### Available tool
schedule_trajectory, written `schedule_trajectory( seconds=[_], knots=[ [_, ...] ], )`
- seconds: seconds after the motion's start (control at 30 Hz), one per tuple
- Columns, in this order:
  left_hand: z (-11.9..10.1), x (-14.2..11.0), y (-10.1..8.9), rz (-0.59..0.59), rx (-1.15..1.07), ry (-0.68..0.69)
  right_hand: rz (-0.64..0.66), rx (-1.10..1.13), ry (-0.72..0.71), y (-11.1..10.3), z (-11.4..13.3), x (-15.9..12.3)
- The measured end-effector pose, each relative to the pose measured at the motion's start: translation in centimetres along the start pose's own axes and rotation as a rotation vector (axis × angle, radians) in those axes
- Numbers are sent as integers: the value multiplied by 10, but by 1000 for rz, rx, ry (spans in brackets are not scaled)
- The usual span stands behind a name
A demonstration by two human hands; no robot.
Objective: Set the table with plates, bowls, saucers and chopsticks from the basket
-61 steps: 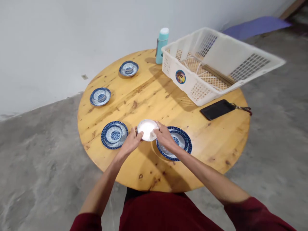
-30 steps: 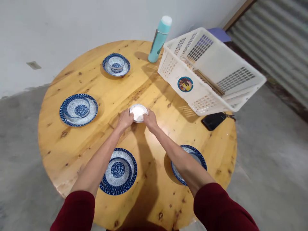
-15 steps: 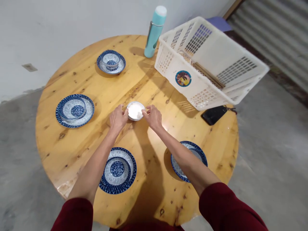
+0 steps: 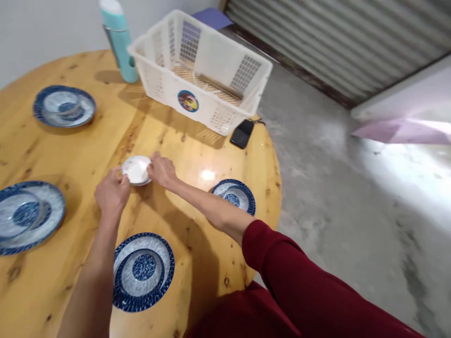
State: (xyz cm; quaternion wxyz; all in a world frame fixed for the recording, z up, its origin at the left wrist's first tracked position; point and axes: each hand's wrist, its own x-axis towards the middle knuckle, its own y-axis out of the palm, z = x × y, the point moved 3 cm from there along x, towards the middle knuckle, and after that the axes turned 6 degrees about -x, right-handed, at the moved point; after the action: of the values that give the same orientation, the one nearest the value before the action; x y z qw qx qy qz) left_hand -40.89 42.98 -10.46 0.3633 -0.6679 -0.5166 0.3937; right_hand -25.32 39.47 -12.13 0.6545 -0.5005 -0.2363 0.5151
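Note:
A small white dish [image 4: 136, 169] rests near the middle of the round wooden table [image 4: 81, 155]. My left hand [image 4: 112, 193] touches its near-left rim with curled fingers. My right hand [image 4: 162, 171] grips its right rim. Both arms wear dark red sleeves. Blue-patterned plates lie around the dish: one [image 4: 143, 270] under my left forearm, one [image 4: 234, 195] behind my right forearm.
Two more blue plates with bowls, one [image 4: 30, 213] at the left edge and one [image 4: 64, 105] at the far left. A teal bottle [image 4: 120, 42] and a white plastic basket [image 4: 199, 72] stand at the back. A black phone [image 4: 242, 133] lies by the table's right edge.
Earlier both hands carried the white dish from near the front plates to the table's middle and set it down. The view has since swung right; the hands stay on the dish.

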Motion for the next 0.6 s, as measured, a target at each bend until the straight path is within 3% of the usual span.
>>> schedule_trajectory(
  seconds=[0.17, 0.3, 0.47, 0.6],
  knots=[
    [-7, -7, -16, -147, -132, 54, -50, 74, -19, -21, -13, -5],
    [-20, -35, -40, -279, -221, 181, -118, 81, -3, -52, -53, -20],
    [-42, -102, -54, -268, -326, 265, -279, 109, 84, -91, -162, -48],
    [-50, -169, -38, -137, -346, 256, -383, 103, 209, -109, -266, -81]
  ],
)
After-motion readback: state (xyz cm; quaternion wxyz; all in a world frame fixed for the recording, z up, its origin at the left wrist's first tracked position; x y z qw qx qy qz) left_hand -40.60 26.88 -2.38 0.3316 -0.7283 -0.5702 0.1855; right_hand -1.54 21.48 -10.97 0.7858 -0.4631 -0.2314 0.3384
